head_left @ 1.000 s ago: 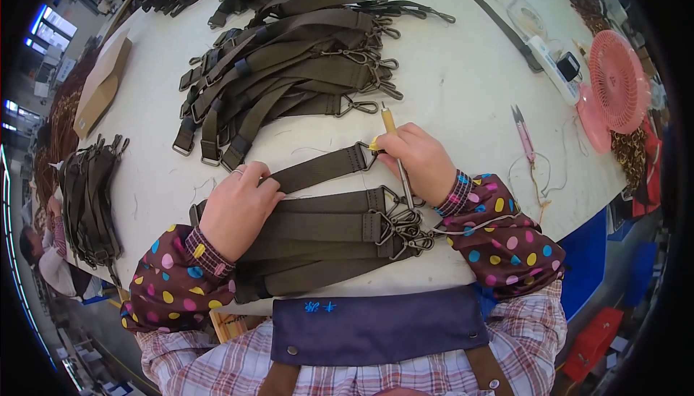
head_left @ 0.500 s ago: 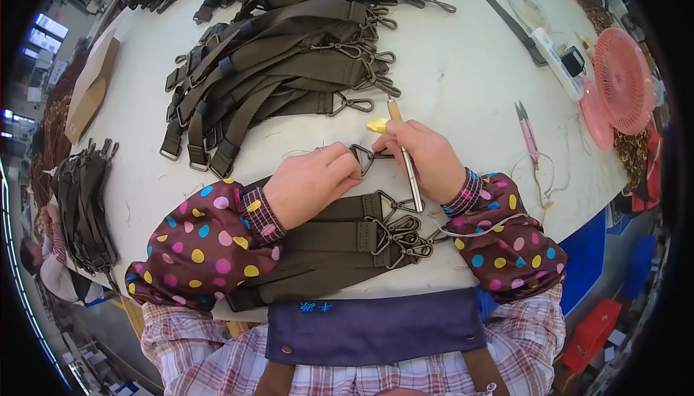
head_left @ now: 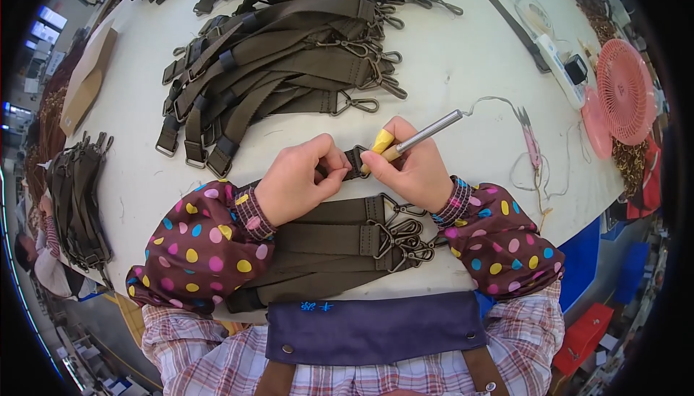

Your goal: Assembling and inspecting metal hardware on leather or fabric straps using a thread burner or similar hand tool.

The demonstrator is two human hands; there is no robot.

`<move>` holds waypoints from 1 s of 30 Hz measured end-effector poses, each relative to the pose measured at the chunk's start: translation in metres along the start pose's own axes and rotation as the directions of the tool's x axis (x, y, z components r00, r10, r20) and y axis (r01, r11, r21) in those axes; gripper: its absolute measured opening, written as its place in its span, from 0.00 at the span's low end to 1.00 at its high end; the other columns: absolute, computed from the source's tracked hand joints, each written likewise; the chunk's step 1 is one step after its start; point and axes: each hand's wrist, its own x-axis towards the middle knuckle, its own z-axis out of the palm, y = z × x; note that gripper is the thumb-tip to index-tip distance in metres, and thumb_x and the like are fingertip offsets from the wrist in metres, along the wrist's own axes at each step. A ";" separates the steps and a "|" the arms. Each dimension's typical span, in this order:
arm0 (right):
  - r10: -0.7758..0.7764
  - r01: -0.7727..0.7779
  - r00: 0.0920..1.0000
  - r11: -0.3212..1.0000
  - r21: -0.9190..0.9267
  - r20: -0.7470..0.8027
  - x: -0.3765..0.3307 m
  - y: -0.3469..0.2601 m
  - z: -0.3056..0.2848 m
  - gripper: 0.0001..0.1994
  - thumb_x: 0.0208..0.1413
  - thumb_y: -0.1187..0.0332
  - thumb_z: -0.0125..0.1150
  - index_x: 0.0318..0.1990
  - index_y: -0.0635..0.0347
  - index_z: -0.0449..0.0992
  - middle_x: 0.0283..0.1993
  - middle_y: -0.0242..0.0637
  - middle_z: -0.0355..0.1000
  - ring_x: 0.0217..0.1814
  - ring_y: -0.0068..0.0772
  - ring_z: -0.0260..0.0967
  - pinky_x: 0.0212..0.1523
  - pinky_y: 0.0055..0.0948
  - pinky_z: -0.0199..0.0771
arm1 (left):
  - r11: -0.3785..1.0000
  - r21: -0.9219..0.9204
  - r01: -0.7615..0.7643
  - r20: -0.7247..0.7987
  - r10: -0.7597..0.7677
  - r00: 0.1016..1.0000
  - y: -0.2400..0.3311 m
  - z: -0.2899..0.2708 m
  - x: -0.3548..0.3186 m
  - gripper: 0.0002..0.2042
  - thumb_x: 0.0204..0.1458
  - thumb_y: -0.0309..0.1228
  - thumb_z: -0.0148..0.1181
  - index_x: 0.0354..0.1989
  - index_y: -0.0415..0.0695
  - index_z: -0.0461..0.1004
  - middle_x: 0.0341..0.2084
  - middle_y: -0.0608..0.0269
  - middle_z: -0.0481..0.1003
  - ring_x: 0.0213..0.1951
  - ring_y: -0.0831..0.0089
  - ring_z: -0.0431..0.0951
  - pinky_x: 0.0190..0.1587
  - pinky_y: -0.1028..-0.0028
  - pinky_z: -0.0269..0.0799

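Over the table, my left hand (head_left: 300, 179) is closed in a pinch at the end of a dark olive webbing strap (head_left: 351, 162). Most of that strap is hidden under the hand and sleeve. A metal ring at the strap's end lies between my two hands. My right hand (head_left: 413, 168) grips a pen-like tool (head_left: 437, 125) with a silver shaft and a tan lower part. Its tip points down left at the strap end, and a thin cord leaves its upper end. A yellow cover sits on one right finger. Below my hands lie several straps with metal snap hooks (head_left: 405, 240).
A large heap of similar straps (head_left: 289, 70) covers the far middle. Pink-handled snips (head_left: 531, 143) lie at right, near a power strip (head_left: 560, 70) and a pink fan (head_left: 623, 92). Another strap bundle (head_left: 79, 208) and a cardboard piece (head_left: 88, 78) are at left.
My right hand has turned the tool from pointing toward me to slanting up right, its tip now at the strap end. My left hand has shifted slightly, and the strap's ring has turned.
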 end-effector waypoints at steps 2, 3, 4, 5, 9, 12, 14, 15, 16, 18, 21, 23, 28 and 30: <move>-0.029 0.029 0.999 0.999 -0.029 -0.013 0.000 0.002 0.001 0.10 0.52 0.73 0.60 0.32 0.60 0.61 0.25 0.29 0.67 0.26 0.13 0.64 0.25 0.16 0.63 | 1.000 0.008 -0.022 -0.008 0.023 1.000 0.000 0.000 0.000 0.07 0.47 0.22 0.58 0.28 0.37 0.65 0.25 0.59 0.76 0.27 0.72 0.77 0.29 0.76 0.74; -0.029 0.029 1.000 0.999 -0.028 -0.010 0.000 0.002 0.001 0.10 0.52 0.73 0.60 0.32 0.60 0.61 0.25 0.29 0.67 0.26 0.13 0.64 0.25 0.16 0.63 | 1.000 0.004 -0.020 0.006 0.020 1.000 -0.001 -0.001 0.000 0.06 0.47 0.22 0.57 0.28 0.37 0.65 0.26 0.59 0.76 0.29 0.71 0.78 0.29 0.75 0.74; -0.032 0.032 0.999 0.999 -0.042 -0.012 0.000 0.002 0.001 0.11 0.52 0.73 0.60 0.32 0.60 0.61 0.25 0.29 0.67 0.26 0.13 0.64 0.25 0.16 0.62 | 1.000 0.001 -0.017 0.020 0.017 1.000 -0.001 -0.001 0.000 0.06 0.47 0.21 0.57 0.28 0.37 0.64 0.27 0.58 0.75 0.30 0.70 0.78 0.30 0.75 0.74; -0.034 0.033 0.999 0.998 -0.058 -0.016 -0.001 0.002 0.001 0.11 0.52 0.73 0.60 0.32 0.60 0.61 0.25 0.28 0.67 0.26 0.13 0.63 0.25 0.16 0.62 | 1.000 -0.001 -0.017 0.021 0.017 1.000 -0.001 -0.001 0.000 0.06 0.47 0.21 0.57 0.28 0.37 0.64 0.27 0.58 0.75 0.30 0.70 0.78 0.30 0.75 0.74; -0.023 0.022 1.000 0.997 -0.072 -0.007 -0.001 0.000 0.000 0.11 0.52 0.73 0.60 0.32 0.60 0.61 0.24 0.28 0.67 0.25 0.12 0.62 0.24 0.16 0.61 | 1.000 0.005 -0.011 0.043 0.011 0.999 -0.002 -0.001 0.001 0.06 0.48 0.21 0.56 0.29 0.37 0.64 0.29 0.58 0.75 0.31 0.73 0.77 0.31 0.76 0.74; -0.042 0.041 0.999 0.996 -0.085 -0.011 -0.001 0.001 0.002 0.11 0.52 0.73 0.60 0.31 0.60 0.61 0.23 0.27 0.67 0.24 0.11 0.61 0.23 0.15 0.60 | 1.000 0.022 -0.014 0.042 0.013 0.999 -0.002 -0.001 0.001 0.06 0.48 0.21 0.56 0.30 0.37 0.64 0.30 0.57 0.75 0.31 0.71 0.77 0.31 0.76 0.74; -0.031 0.031 1.000 0.997 -0.070 -0.006 0.000 0.001 0.003 0.11 0.52 0.73 0.61 0.31 0.60 0.62 0.23 0.27 0.67 0.24 0.11 0.61 0.22 0.15 0.59 | 0.999 0.042 -0.022 0.029 0.021 0.999 -0.002 -0.001 0.001 0.07 0.48 0.23 0.57 0.30 0.37 0.63 0.27 0.57 0.76 0.32 0.66 0.79 0.31 0.73 0.74; -0.031 0.031 0.999 0.997 -0.070 -0.006 0.000 0.000 0.003 0.11 0.52 0.73 0.61 0.31 0.60 0.62 0.23 0.27 0.67 0.24 0.11 0.61 0.22 0.15 0.59 | 0.999 0.030 -0.020 0.030 0.019 0.999 -0.003 -0.001 0.001 0.07 0.48 0.23 0.56 0.30 0.37 0.63 0.27 0.57 0.76 0.32 0.65 0.79 0.31 0.73 0.74; -0.037 0.037 0.999 0.996 -0.081 -0.007 -0.001 -0.001 0.003 0.11 0.52 0.73 0.61 0.31 0.60 0.62 0.23 0.27 0.67 0.23 0.11 0.61 0.22 0.15 0.59 | 1.000 0.018 -0.018 0.029 0.017 0.999 -0.003 -0.001 0.000 0.07 0.49 0.23 0.56 0.30 0.38 0.63 0.27 0.57 0.76 0.32 0.65 0.79 0.31 0.73 0.74; -0.041 0.040 0.999 0.995 -0.092 -0.012 -0.001 -0.001 0.002 0.10 0.52 0.73 0.61 0.31 0.60 0.62 0.23 0.27 0.67 0.23 0.11 0.60 0.22 0.15 0.59 | 1.000 0.022 -0.005 0.046 0.004 0.999 -0.001 -0.001 0.001 0.06 0.49 0.21 0.56 0.30 0.37 0.63 0.29 0.58 0.75 0.32 0.71 0.78 0.32 0.76 0.74; -0.036 0.035 0.999 0.996 -0.080 -0.010 -0.001 0.000 0.003 0.10 0.52 0.73 0.61 0.31 0.60 0.62 0.22 0.27 0.67 0.23 0.11 0.60 0.21 0.15 0.59 | 1.000 0.014 0.008 0.059 -0.009 0.998 -0.002 -0.001 0.001 0.05 0.50 0.20 0.55 0.31 0.37 0.64 0.31 0.58 0.74 0.32 0.76 0.76 0.32 0.78 0.73; -0.044 0.042 0.999 0.992 -0.116 -0.015 -0.001 -0.003 0.003 0.11 0.52 0.73 0.61 0.30 0.60 0.62 0.22 0.27 0.66 0.23 0.11 0.60 0.21 0.15 0.59 | 1.000 0.000 0.006 0.060 -0.006 0.998 -0.002 -0.001 0.001 0.05 0.50 0.20 0.55 0.31 0.37 0.64 0.31 0.59 0.74 0.31 0.76 0.76 0.32 0.78 0.73; -0.045 0.042 0.999 0.992 -0.120 -0.026 -0.001 -0.003 0.003 0.11 0.51 0.73 0.61 0.30 0.60 0.62 0.22 0.27 0.66 0.22 0.11 0.58 0.20 0.16 0.57 | 1.000 0.004 -0.014 0.069 0.014 0.998 -0.003 -0.002 0.001 0.06 0.50 0.20 0.55 0.31 0.37 0.64 0.31 0.58 0.74 0.31 0.77 0.75 0.32 0.79 0.73; -0.057 0.052 0.998 0.990 -0.132 -0.030 -0.001 -0.003 0.003 0.11 0.51 0.73 0.61 0.30 0.60 0.62 0.22 0.27 0.65 0.21 0.11 0.57 0.20 0.16 0.56 | 1.000 0.003 -0.009 0.072 0.009 0.997 -0.003 -0.002 0.001 0.06 0.50 0.20 0.55 0.31 0.37 0.64 0.31 0.58 0.74 0.31 0.77 0.75 0.32 0.79 0.73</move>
